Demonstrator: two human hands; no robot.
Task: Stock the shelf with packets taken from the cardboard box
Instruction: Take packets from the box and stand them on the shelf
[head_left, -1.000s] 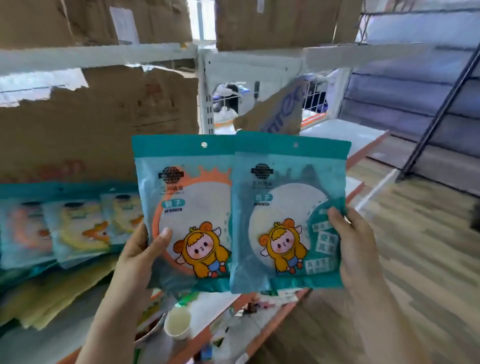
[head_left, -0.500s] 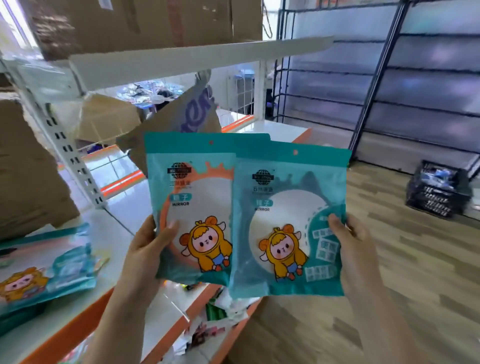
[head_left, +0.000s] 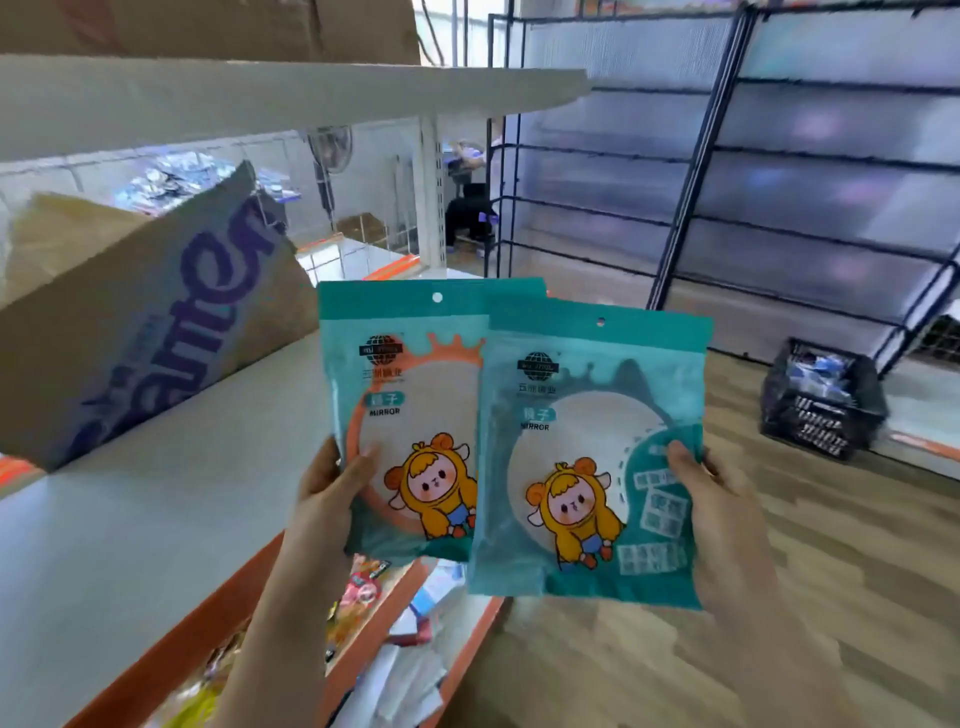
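Left hand (head_left: 332, 488): grasping the left packet by its lower left edge, thumb flat on the front, fingers hidden behind.
Right hand (head_left: 722, 499): grasping the right packet by its lower right edge, thumb on the front, fingers behind.
Left packet (head_left: 410, 395): teal pouch held upright in the air over the shelf's front edge. It shows an orange ring, the word MIRROR and a cartoon child in a yellow hood. Its right side is tucked behind the right packet.
Right packet (head_left: 587, 441): matching teal pouch with a darker ring, upright, overlapping the front of the left packet.
Shelf (head_left: 156, 519): pale board with an orange front edge, left of and below the hands.
Box (head_left: 156, 322): cardboard with purple lettering, tilted on the shelf, left of the packets and apart from both hands.
Upper shelf (head_left: 260, 98): pale board above the box, carrying more cardboard.
Lower shelf (head_left: 395, 649): small mixed goods under the hands, too blurred to name.
Floor (head_left: 779, 597): wood-look planks on the right.
Crate (head_left: 821, 400): black, on the floor at the right, near the rack.
Rack (head_left: 727, 182): black metal frame before translucent wall panels.
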